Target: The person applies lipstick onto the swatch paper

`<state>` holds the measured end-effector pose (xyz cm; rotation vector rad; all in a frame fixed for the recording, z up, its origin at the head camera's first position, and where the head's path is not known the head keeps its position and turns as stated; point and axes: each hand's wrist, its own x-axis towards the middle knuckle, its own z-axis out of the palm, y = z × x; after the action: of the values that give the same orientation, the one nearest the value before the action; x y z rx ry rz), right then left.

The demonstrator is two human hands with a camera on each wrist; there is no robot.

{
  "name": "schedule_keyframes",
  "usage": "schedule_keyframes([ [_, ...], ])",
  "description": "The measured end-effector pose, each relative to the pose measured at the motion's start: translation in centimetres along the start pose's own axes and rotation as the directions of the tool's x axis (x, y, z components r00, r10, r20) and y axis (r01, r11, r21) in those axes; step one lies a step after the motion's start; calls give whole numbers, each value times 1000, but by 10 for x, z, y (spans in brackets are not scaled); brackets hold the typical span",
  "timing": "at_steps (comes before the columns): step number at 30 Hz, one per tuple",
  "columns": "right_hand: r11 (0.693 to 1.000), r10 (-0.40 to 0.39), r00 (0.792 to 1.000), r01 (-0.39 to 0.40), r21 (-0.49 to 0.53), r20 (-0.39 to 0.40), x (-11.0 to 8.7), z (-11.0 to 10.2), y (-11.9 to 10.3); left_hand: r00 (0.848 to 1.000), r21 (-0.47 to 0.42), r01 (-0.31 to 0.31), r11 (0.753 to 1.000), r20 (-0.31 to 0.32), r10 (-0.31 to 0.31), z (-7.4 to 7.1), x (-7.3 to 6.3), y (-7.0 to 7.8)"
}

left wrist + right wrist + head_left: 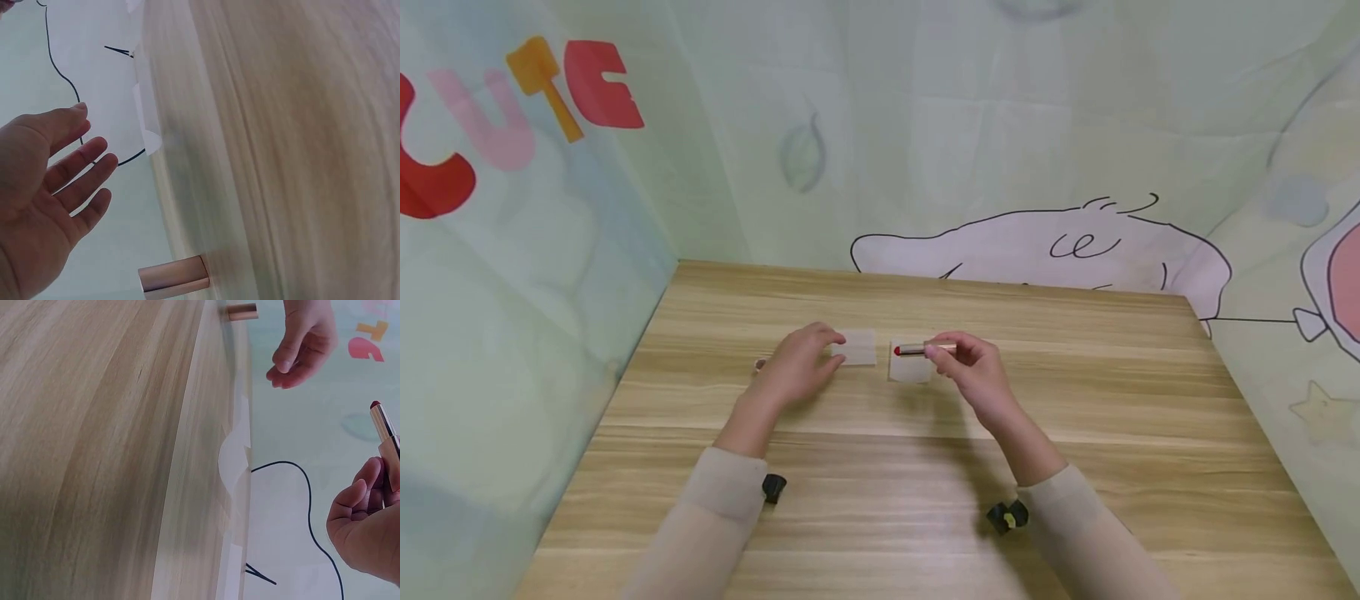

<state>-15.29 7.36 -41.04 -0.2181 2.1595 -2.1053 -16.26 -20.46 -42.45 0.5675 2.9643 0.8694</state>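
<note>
While the right hand (976, 371) pinches the lipstick (913, 350) level above the right paper (910, 369), a light grip well behind the red tip (375, 404) should help avoid smears. The left hand (801, 362), loosely open and empty, hovers by the left paper (860, 347), fingers apart and gently bent, the cap (174, 277) upright just to its left
</note>
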Motion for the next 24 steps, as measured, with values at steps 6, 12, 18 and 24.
schedule_keyframes([
  [6, 1000, -4, 1000, 4, -11, -6, 0, -1, 0, 1000, 24, 15, 1000, 18, -16, 2, 2, -5],
  [12, 1000, 0, 1000, 0, -6, -14, 0, -2, -1, 1000, 51, 5, 999, 21, -6, 4, 4, -8],
  [18, 1000, 10, 1000, -10, -5, -13, -1, -2, -1, 999, 74, -32, 997, 31, 30, 6, 4, -10],
  [24, 1000, 4, 1000, -4, 1, -11, -1, -2, 0, 998, 106, -64, 992, 28, 61, 8, 5, -14],
])
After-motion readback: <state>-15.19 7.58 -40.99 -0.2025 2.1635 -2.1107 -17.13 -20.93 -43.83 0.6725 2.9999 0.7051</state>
